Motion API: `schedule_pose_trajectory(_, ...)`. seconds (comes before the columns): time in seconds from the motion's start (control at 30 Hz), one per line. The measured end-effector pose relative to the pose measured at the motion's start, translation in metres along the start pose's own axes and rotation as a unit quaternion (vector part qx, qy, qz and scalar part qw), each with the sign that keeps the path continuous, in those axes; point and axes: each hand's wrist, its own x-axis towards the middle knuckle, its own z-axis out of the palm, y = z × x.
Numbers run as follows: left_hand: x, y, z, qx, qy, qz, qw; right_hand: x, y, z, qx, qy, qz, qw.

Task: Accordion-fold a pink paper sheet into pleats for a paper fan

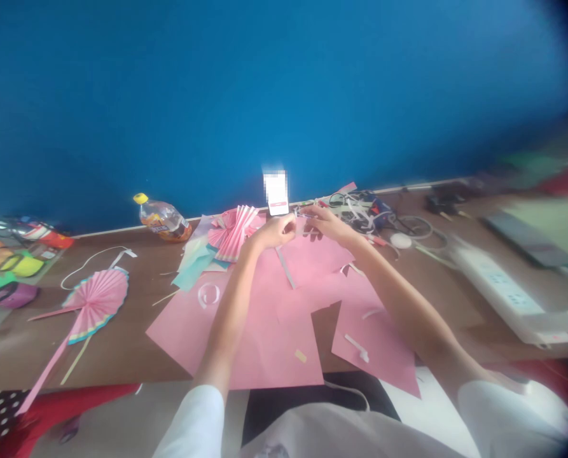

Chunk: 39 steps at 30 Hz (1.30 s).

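Note:
My left hand (277,232) is closed, its fingers curled in front of a propped-up phone (278,203); what it grips, if anything, is too blurred to make out. Close by on the right, my right hand (326,222) has its fingertips around a small whitish thing that I cannot identify. Below both hands lie pink paper sheets (264,331), with a narrow grey strip (285,267) on top. A folded pink paper fan (236,232) rests just left of my left hand, beside pale green and blue paper (195,261).
At the left lies a finished-looking pink fan (100,299) with blue edging. A yellow-capped bottle (164,219) tilts near the blue wall. Tangled cables (360,213) sit right of my right hand, and a white power strip (503,289) is farther right. Paper scraps (357,348) lie about.

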Motion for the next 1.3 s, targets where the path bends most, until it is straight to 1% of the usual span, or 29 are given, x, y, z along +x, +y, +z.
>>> schedule_pose_trajectory(0.07, -0.001, 0.003, 0.000, 0.000, -0.014, -0.008, 1.000, -0.001, -0.002, 0.000, -0.001, -0.027, 0.004, 1.000)
schedule_pose_trajectory(0.13, -0.001, 0.005, 0.000, 0.008, -0.022, -0.015, 1.000, 0.000, -0.002, 0.000, -0.006, -0.039, 0.002, 0.999)
schedule_pose_trajectory(0.23, -0.001, 0.006, -0.001, 0.019, -0.026, -0.014, 0.999, 0.001, 0.001, 0.000, -0.021, -0.033, -0.005, 0.999)
schedule_pose_trajectory(0.3, -0.001, 0.007, -0.001, 0.025, -0.018, -0.028, 0.999, 0.003, 0.003, -0.003, -0.038, -0.017, -0.007, 0.999)
schedule_pose_trajectory(0.37, 0.001, 0.007, 0.003, 0.049, -0.006, -0.071, 0.996, 0.004, 0.005, -0.008, -0.059, 0.026, -0.012, 0.998)
schedule_pose_trajectory(0.43, 0.003, 0.009, 0.013, 0.097, -0.019, -0.136, 0.986, 0.004, 0.007, -0.015, -0.076, 0.104, -0.023, 0.991)
schedule_pose_trajectory(0.5, 0.005, 0.012, 0.030, 0.155, -0.062, -0.198, 0.966, 0.004, 0.007, -0.023, -0.082, 0.184, -0.033, 0.979)
schedule_pose_trajectory(0.53, 0.006, 0.014, 0.041, 0.181, -0.067, -0.221, 0.956, 0.003, 0.008, -0.027, -0.080, 0.214, -0.035, 0.973)
schedule_pose_trajectory(0.57, 0.008, 0.017, 0.052, 0.202, -0.076, -0.235, 0.948, 0.003, 0.008, -0.030, -0.076, 0.236, -0.035, 0.968)
schedule_pose_trajectory(0.63, 0.010, 0.020, 0.069, 0.225, -0.085, -0.248, 0.938, 0.004, 0.010, -0.034, -0.062, 0.260, -0.036, 0.963)
schedule_pose_trajectory(0.67, 0.012, 0.021, 0.074, 0.235, -0.093, -0.241, 0.937, 0.005, 0.010, -0.036, -0.052, 0.267, -0.039, 0.961)
schedule_pose_trajectory(0.73, 0.014, 0.022, 0.076, 0.252, -0.120, -0.217, 0.935, 0.007, 0.012, -0.039, -0.031, 0.272, -0.049, 0.961)
schedule_pose_trajectory(0.8, 0.014, 0.021, 0.068, 0.266, -0.149, -0.188, 0.934, 0.008, 0.014, -0.040, -0.020, 0.269, -0.056, 0.961)
schedule_pose_trajectory(0.87, 0.014, 0.019, 0.056, 0.271, -0.168, -0.156, 0.935, 0.008, 0.014, -0.040, -0.018, 0.259, -0.058, 0.964)
schedule_pose_trajectory(0.93, 0.012, 0.015, 0.047, 0.257, -0.189, -0.127, 0.939, 0.008, 0.013, -0.039, -0.012, 0.242, -0.060, 0.968)
schedule_pose_trajectory(1.0, 0.011, 0.009, 0.041, 0.226, -0.207, -0.112, 0.945, 0.008, 0.011, -0.037, 0.003, 0.224, -0.062, 0.973)
schedule_pose_trajectory(1.1, 0.011, -0.002, 0.042, 0.165, -0.205, -0.081, 0.961, 0.006, 0.009, -0.033, 0.020, 0.198, -0.055, 0.978)
schedule_pose_trajectory(1.23, 0.015, -0.018, 0.048, 0.064, -0.208, 0.008, 0.976, 0.000, 0.002, -0.030, 0.016, 0.147, -0.040, 0.988)
schedule_pose_trajectory(1.27, 0.016, -0.021, 0.048, 0.040, -0.199, 0.015, 0.979, -0.002, 0.000, -0.030, 0.021, 0.132, -0.036, 0.990)
schedule_pose_trajectory(1.3, 0.017, -0.023, 0.047, 0.020, -0.172, 0.004, 0.985, -0.004, -0.002, -0.029, 0.031, 0.118, -0.035, 0.992)
